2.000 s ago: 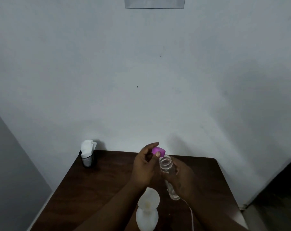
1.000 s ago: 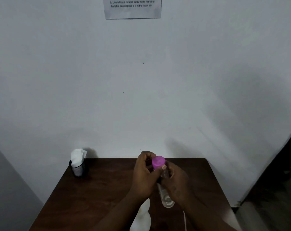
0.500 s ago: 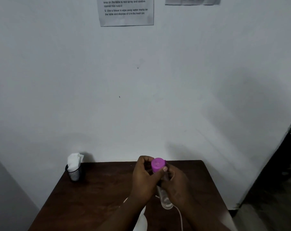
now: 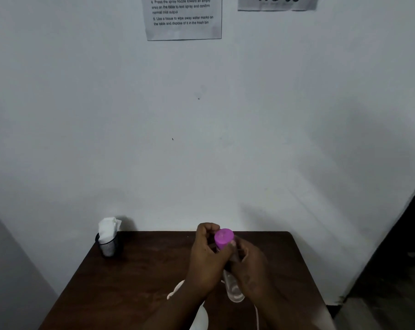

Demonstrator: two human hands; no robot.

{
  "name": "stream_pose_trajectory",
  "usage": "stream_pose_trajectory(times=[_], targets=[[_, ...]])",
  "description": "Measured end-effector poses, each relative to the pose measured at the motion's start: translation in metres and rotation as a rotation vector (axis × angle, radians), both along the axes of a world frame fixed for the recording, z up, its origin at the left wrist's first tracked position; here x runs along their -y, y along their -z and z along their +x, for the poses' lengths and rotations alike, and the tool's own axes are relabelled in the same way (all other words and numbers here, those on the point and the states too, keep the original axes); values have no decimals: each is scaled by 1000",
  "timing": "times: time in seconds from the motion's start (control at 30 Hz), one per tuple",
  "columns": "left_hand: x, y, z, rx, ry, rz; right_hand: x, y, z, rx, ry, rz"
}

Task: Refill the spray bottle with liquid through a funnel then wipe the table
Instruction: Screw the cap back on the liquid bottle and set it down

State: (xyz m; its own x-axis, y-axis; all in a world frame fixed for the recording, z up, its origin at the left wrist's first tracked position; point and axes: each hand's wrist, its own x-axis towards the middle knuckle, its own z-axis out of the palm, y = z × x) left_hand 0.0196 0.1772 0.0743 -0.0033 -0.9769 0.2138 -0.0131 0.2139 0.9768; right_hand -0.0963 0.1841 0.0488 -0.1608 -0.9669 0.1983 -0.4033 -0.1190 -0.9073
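Note:
A small clear bottle (image 4: 234, 290) is held tilted above the dark wooden table (image 4: 135, 277). My right hand (image 4: 251, 270) grips its body. My left hand (image 4: 207, 258) pinches the pink cap (image 4: 223, 238), which sits on the bottle's neck. A white bottle with a funnel (image 4: 200, 317) stands near the front edge, mostly hidden under my left forearm. Tissues (image 4: 109, 228) stick out of a black mesh cup (image 4: 107, 247) at the back left corner.
A thin pale cord (image 4: 175, 290) lies on the table under my arms. The table stands against a white wall with a printed instruction sheet (image 4: 184, 17). A dark gap opens at the right.
The cap, held apart beside the open neck two seconds ago, now sits on the bottle. The view has tilted upward, so the white bottle slid toward the bottom edge.

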Motion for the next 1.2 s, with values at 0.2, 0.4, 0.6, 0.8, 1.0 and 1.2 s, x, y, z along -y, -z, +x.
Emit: stream_pose_trajectory(times=[0.2,0.4,0.6,0.8,1.0,1.2], targets=[[-2,-2,0,14,23,-22,-6,-10,0,47,-22,18],[-2,1,-2,46,-58,-73,-9,-10,-2,34,-22,-16],[-4,-1,-1,-21,9,-15,-12,-19,-2,69,-50,-12],[0,-5,-1,-11,-36,7,-11,-21,-5,46,-44,-2],[0,0,1,-6,-50,4,-9,-17,-4,-2,-55,-11],[-3,-5,2,-39,-19,0,-8,-18,-4,-49,-53,19]])
